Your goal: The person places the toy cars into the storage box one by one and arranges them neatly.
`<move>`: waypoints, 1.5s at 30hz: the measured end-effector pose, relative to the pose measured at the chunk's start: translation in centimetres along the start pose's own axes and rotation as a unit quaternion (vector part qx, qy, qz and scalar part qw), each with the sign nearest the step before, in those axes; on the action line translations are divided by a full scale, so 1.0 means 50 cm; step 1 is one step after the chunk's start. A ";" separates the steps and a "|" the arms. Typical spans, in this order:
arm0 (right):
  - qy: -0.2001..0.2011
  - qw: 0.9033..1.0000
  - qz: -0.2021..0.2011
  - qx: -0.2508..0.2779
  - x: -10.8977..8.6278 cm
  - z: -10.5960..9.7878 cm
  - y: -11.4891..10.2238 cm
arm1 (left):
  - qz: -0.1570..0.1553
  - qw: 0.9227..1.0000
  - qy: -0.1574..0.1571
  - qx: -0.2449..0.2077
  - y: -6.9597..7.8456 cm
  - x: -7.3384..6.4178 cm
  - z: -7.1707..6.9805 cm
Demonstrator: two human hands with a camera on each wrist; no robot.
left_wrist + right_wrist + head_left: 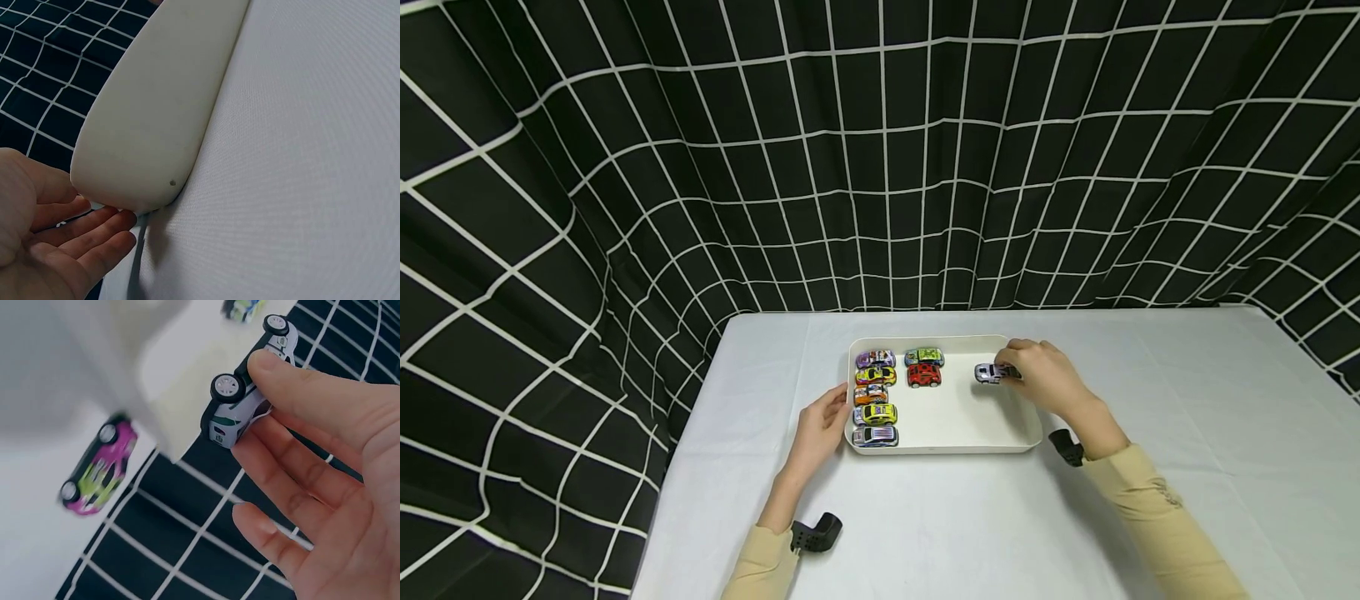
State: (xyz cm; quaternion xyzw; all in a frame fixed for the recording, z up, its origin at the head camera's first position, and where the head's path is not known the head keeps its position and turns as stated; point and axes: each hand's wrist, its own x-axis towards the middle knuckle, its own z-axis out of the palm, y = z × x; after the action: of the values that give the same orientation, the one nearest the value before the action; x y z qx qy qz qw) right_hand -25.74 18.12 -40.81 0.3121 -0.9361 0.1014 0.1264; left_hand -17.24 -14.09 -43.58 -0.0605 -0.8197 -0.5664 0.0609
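A silver toy car [987,373] is pinched between the thumb and fingers of my right hand [1048,379], over the right part of a white tray [958,425]. In the right wrist view the silver car [234,419] is tilted, dark wheels toward the camera. At the tray's left end, my left hand [820,425] touches the outer wall; the left wrist view shows its fingers [103,240] nearly straight against that end. Several toy cars form a column along the tray's left side, from a purple one [876,358] down to a striped silver one [876,437].
A green car [924,357] and a red car [923,376] stand in the tray's upper middle. Outside the tray wall, a pink and green car [100,469] shows in the right wrist view. A black gridded curtain [887,167] hangs behind the white table [940,525].
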 end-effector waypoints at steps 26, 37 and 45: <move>-0.110 0.991 -0.069 0.009 0.094 0.045 -0.092 | 0.001 1.000 0.006 -0.013 -0.078 0.019 0.013; -0.148 0.986 -0.073 0.010 0.120 0.063 -0.115 | -0.001 1.000 0.008 -0.014 -0.083 0.023 0.014; -0.163 0.983 -0.082 0.008 0.128 0.071 -0.122 | -0.003 1.000 0.007 -0.012 -0.084 0.023 0.012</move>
State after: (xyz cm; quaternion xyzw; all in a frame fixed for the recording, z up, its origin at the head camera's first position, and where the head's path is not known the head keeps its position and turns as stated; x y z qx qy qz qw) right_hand -27.60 8.80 -41.58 0.4012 -0.9146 0.0457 -0.0220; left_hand -19.10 -14.94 -47.46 -0.0547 -0.8127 -0.5765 0.0648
